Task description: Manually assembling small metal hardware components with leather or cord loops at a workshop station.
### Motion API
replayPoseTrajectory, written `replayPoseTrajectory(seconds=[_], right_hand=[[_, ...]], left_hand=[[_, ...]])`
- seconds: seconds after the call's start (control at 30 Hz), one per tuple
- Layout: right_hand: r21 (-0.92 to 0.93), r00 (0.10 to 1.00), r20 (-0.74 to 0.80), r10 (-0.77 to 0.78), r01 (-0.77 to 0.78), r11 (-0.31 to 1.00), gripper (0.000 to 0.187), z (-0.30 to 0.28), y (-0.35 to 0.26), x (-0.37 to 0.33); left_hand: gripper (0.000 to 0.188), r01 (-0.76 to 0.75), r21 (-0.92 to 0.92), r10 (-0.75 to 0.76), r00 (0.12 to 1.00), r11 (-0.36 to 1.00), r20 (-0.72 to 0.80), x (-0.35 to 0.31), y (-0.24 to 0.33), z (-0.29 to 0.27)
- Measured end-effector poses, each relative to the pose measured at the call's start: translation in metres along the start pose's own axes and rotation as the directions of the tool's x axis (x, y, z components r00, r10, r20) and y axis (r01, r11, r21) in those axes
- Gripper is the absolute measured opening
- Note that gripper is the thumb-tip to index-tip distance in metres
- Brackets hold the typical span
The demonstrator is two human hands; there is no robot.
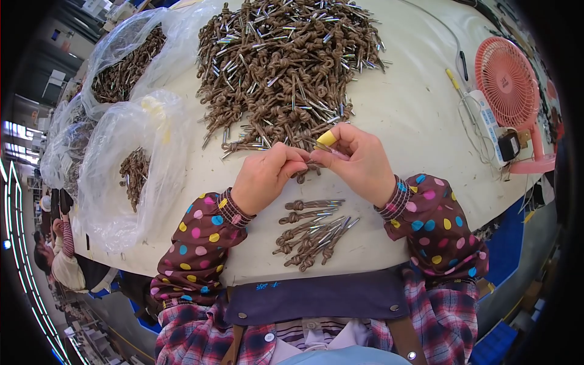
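Observation:
Fingertips pinched, my left hand (261, 177) and my right hand (364, 165) meet over the table at the near edge of a big heap. Between them is a brown knotted cord (307, 174) with a shiny tip; fingers cover most of it. Yellow tape (326, 138) wraps one right finger. The heap (280, 76) is made of many similar brown knotted cords with silvery tips. Closer to my body, below my hands, several more knotted cords (313, 240) lie in a small group, most with tips pointing right.
Clear plastic bags (112, 210) holding brown cords stand on the left. To the right are a pink fan (504, 79), a white power strip (485, 125) with a black adapter (510, 146), a yellow-handled tool (452, 79) and a black pen (464, 66). Another person (68, 271) is at far left.

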State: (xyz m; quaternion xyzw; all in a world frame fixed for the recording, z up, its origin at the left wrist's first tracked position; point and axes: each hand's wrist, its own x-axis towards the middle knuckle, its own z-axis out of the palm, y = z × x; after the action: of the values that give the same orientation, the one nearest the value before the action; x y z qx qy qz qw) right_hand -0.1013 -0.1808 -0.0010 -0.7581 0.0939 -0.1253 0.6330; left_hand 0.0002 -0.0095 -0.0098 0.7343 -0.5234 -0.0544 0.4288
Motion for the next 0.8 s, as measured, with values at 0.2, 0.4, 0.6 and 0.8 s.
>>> replayPoseTrajectory(seconds=[0.2, 0.4, 0.6, 0.8], right_hand=[[-0.211, 0.959, 0.007, -0.284, 0.279, 0.937, 0.028, -0.003, -0.008, -0.004], [-0.58, 0.866, 0.081, -0.494, 0.444, 0.683, 0.036, -0.016, -0.012, -0.004], [-0.779, 0.808, 0.217, -0.548, 0.482, 0.401, 0.033, -0.008, -0.014, -0.008], [-0.809, 0.79, 0.248, -0.561, 0.487, 0.328, 0.03, -0.008, -0.015, -0.009]], left_hand=[[0.011, 0.228, -0.265, -0.225, 0.973, 0.937, 0.043, -0.006, 0.009, -0.002], [0.014, 0.222, -0.161, -0.222, 0.975, 0.962, 0.017, -0.007, -0.002, 0.002], [0.015, 0.168, -0.047, -0.168, 0.986, 0.985, 0.003, -0.006, 0.0, 0.004], [0.015, 0.15, -0.01, -0.15, 0.989, 0.989, 0.007, -0.004, 0.001, 0.004]])
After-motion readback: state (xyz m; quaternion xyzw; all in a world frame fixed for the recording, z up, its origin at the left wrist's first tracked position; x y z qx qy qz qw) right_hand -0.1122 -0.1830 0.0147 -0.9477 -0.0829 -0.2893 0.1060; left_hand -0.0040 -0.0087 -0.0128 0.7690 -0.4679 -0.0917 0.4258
